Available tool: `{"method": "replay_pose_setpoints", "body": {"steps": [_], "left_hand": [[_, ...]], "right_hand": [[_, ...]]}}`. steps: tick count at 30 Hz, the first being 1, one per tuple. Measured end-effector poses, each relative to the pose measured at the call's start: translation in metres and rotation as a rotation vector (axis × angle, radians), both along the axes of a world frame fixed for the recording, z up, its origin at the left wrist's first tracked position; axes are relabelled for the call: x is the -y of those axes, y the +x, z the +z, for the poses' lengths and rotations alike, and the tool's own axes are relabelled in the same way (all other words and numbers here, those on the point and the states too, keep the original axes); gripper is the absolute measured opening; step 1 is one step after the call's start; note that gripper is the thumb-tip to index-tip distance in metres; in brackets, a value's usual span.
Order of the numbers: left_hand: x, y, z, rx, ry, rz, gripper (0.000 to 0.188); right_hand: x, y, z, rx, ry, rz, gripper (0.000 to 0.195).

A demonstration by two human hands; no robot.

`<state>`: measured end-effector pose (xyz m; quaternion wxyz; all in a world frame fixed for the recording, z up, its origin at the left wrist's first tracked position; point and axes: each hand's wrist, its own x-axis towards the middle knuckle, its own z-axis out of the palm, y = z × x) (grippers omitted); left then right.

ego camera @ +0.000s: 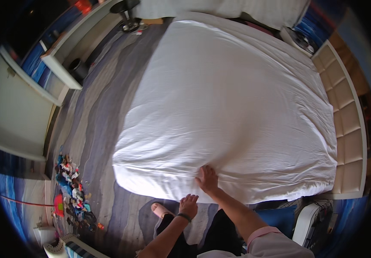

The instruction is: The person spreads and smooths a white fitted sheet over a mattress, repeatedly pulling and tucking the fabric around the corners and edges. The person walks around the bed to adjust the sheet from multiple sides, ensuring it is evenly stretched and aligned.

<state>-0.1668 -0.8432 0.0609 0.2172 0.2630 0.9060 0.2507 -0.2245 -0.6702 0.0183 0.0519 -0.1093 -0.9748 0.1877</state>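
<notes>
A white fitted sheet (224,106) covers the bed in front of me. It lies smooth over the middle, with creases along the near edge, the near left corner and the headboard side. My right hand (208,180) touches the sheet near the front edge, palm down and fingers spread. Lower and to the left, my left hand (189,206) is beside the bed's near edge with its fingers apart, holding nothing. Whether its fingertips touch the sheet cannot be told. A dark band circles the left wrist.
A padded beige headboard (348,129) borders the bed on the right. Mixed litter (72,187) and a red and green dustpan (58,205) lie on the striped carpet (105,106) at left. A black bin (78,68) stands under the white desk (61,72). A blue item (277,216) sits near my right.
</notes>
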Motion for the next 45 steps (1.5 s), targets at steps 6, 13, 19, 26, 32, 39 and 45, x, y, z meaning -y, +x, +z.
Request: {"method": "replay_pose_setpoints", "body": {"steps": [6, 13, 19, 26, 32, 39, 45], "left_hand": [[0.167, -0.009, 0.014, 0.146, 0.004, 0.135, 0.042], [0.325, -0.062, 0.013, 0.106, -0.12, 0.263, 0.038], [0.372, -0.12, 0.021, 0.077, -0.116, 0.331, 0.038], [0.399, -0.183, 0.027, 0.298, -0.125, 0.199, 0.043], [0.447, -0.292, 0.044, 0.382, -0.211, 0.107, 0.043], [0.452, -0.455, 0.062, 0.291, -0.276, 0.054, 0.041], [0.418, -0.546, 0.048, 0.293, -0.168, -0.084, 0.038]], "right_hand": [[0.136, -0.097, 0.005, 0.194, 0.065, 0.045, 0.055], [0.187, -0.168, 0.023, 0.682, 0.191, -0.033, 0.071], [0.198, -0.208, 0.058, 1.003, 0.118, 0.031, 0.078], [0.144, -0.213, -0.005, 1.055, -0.526, -0.105, 0.064], [0.131, -0.228, -0.016, 0.414, -0.249, -0.9, 0.069], [0.234, -0.336, 0.018, 0.491, -0.368, -1.122, 0.09], [0.26, -0.381, 0.018, 0.43, -0.241, -1.145, 0.087]]}}
